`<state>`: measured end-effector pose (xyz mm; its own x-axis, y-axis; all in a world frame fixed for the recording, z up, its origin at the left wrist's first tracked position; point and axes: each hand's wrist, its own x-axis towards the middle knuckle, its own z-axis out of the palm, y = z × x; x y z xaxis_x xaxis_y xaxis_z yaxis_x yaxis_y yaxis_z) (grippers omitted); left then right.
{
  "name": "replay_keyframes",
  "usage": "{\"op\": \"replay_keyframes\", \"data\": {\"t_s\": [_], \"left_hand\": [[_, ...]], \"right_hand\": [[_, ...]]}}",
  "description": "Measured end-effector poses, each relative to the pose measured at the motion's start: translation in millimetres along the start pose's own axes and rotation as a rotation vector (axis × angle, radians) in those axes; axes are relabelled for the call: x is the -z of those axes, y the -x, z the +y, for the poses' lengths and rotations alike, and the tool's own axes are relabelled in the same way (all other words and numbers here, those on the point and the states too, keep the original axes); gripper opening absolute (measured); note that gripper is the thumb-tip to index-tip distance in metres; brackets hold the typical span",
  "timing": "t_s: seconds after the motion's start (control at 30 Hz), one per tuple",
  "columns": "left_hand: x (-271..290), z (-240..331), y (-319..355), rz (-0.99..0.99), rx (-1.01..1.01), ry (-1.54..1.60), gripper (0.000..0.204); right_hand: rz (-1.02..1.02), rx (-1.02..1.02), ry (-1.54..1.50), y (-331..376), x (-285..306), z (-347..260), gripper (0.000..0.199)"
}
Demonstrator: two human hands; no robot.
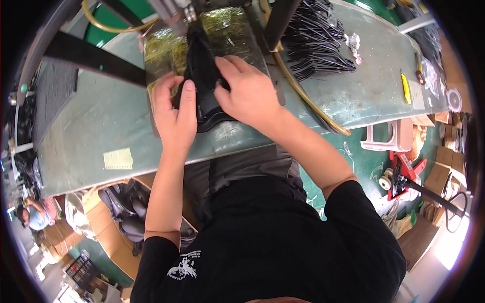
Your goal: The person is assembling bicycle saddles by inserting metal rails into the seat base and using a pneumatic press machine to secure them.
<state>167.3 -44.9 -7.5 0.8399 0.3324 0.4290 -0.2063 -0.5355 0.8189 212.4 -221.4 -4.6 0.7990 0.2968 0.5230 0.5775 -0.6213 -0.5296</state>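
Green workbench (pixel 101 116), left hand (pixel 174 113) and right hand (pixel 247 93) flat, pressing black piece (pixel 202 70)

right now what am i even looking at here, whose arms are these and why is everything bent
This is one picture from a wide fisheye camera worn on a person's head, looking down, so straight edges curve near the rim. The two bare arms coming up from below are that person's own. The left hand and right hand both press on a black fabric piece, which lies on a shiny metal plate under part of a machine. All this sits on a worn green workbench. A pile of black strips lies to the right, and a cardboard box of dark parts stands on the floor below the bench.
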Motion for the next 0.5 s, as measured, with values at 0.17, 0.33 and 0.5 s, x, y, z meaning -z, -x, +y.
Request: {"op": "replay_keyframes", "data": {"t_s": [0.17, 0.33, 0.5], "left_hand": [[-33.4, -22.1, -51.7, 0.059, -0.424, -0.391, 0.025], [-37.1, -28.5, -61.5, 0.040, -0.424, -0.375, 0.027], [-36.0, -28.5, -44.9, 0.097, -0.398, -0.253, 0.022]], "right_hand": [[0.129, 0.024, 0.077, -40.3, -28.5, 22.8, 0.046], [0.179, 0.022, 0.065, -42.1, -33.4, 28.8, 0.047], [0.227, 0.010, -0.005, -32.2, -33.0, 29.0, 0.067]]}}
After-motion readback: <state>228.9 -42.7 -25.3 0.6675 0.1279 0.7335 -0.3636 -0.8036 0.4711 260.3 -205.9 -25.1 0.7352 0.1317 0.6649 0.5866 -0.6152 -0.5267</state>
